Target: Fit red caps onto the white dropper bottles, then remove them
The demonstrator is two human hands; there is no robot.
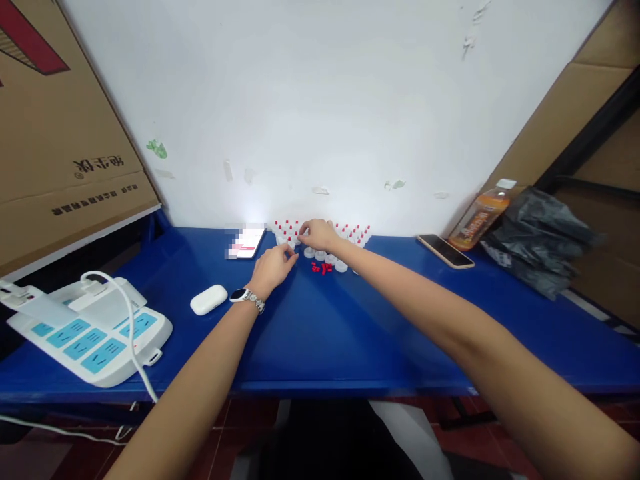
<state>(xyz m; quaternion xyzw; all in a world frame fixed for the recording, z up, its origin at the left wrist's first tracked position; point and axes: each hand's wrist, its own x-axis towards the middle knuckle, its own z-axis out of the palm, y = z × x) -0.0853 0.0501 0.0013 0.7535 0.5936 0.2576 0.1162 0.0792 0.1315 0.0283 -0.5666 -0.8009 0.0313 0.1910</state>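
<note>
Several small translucent white caps with red tips [287,227] stand in rows by the wall, on both sides of my right hand [320,235]. Its thumb and fingers are pinched together over the left group, close to a red tip; what lies between them is too small to make out. My left hand [273,268], with a watch [241,294] on the wrist, is at the near edge of that group. Its fingers are closed beside a white cap, and their grip is partly hidden. White caps without red tips [341,266] and loose small red pieces [324,268] lie below my right hand.
A lit phone [251,241], a white earbud case [209,300] and a power strip [95,347] with a white cable are on the left of the blue table [320,340]. On the right lie a dark phone [445,251], an orange drink bottle [480,217] and a black plastic bag [540,233].
</note>
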